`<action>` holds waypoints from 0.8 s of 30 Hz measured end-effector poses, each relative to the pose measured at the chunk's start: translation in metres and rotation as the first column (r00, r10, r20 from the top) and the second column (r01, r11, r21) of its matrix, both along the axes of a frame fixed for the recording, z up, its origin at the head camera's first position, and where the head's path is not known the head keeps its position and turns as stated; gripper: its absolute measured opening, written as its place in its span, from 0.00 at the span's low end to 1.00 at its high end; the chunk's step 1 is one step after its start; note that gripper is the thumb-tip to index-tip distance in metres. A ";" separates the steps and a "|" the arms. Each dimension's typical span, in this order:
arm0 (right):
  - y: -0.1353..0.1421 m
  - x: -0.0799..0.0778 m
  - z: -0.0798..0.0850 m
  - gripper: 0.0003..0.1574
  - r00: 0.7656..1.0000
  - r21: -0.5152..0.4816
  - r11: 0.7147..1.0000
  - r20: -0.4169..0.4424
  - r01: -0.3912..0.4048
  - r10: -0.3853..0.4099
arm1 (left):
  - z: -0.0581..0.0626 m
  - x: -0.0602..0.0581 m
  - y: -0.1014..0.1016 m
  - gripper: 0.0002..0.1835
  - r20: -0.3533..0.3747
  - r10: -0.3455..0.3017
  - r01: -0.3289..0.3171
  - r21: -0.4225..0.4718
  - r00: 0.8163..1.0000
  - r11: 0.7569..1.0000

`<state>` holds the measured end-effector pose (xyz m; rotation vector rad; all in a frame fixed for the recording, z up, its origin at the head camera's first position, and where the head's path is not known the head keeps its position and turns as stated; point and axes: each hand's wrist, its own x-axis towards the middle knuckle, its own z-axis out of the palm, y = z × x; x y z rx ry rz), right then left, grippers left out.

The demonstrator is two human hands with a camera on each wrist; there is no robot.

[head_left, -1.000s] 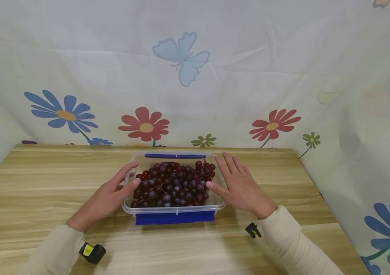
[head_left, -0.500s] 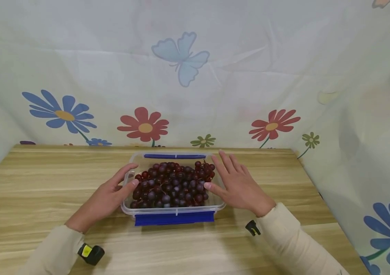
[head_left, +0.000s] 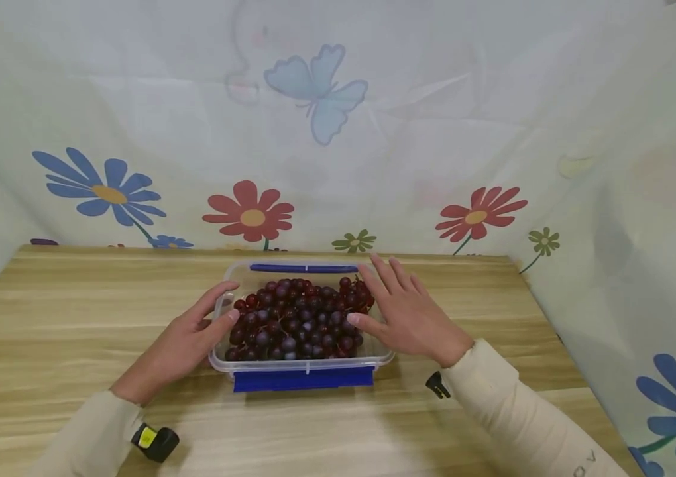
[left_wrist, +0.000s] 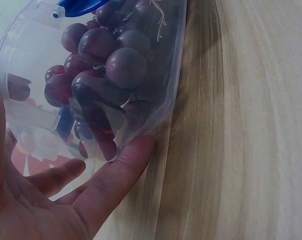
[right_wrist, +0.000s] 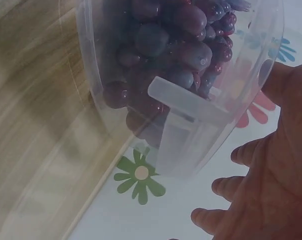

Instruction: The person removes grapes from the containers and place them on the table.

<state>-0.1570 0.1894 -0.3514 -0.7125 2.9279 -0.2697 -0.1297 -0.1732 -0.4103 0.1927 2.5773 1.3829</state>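
Observation:
A clear plastic food container (head_left: 308, 364) with blue side clips sits on the table, uncovered and full of dark red grapes (head_left: 296, 321). My left hand (head_left: 183, 344) rests at its left end, the thumb over the rim and the other fingers along the outside. In the left wrist view, an extended finger (left_wrist: 116, 180) touches the lower corner of the container. At the opposite end is my right hand (head_left: 415, 321), fingers spread and thumb above the grapes near the rim. The right wrist view shows its fingertips (right_wrist: 208, 220) apart from the container wall.
The wood-grain table (head_left: 105, 298) extends around the container on all sides. A white cloth printed with flowers and a butterfly (head_left: 320, 93) hangs behind and at the sides. A black wrist device (head_left: 156, 442) sits by the left cuff.
My right hand has shifted slightly left and away from me, its thumb now farther over the grapes. The left hand and the container stay in place. The head view tilts a little.

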 end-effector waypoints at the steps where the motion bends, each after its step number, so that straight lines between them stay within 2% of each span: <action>1: -0.001 -0.001 0.001 0.55 1.000 0.005 1.000 0.003 -0.007 0.007 | 0.000 0.000 0.000 0.32 -0.001 0.000 0.000 0.002 1.000 1.000; 8: -0.010 -0.006 0.006 0.54 0.997 0.045 0.997 0.037 -0.070 0.069 | 0.000 -0.001 0.000 0.31 -0.021 -0.002 0.002 0.000 1.000 1.000; 16: -0.021 -0.007 0.010 0.54 0.991 0.093 0.987 0.040 -0.131 0.128 | -0.003 0.001 -0.001 0.31 -0.003 0.007 -0.007 0.035 1.000 0.999; 24: -0.030 -0.007 0.009 0.53 0.974 0.126 0.966 0.032 -0.225 0.223 | -0.004 0.001 -0.002 0.30 -0.011 0.010 -0.010 0.046 1.000 0.999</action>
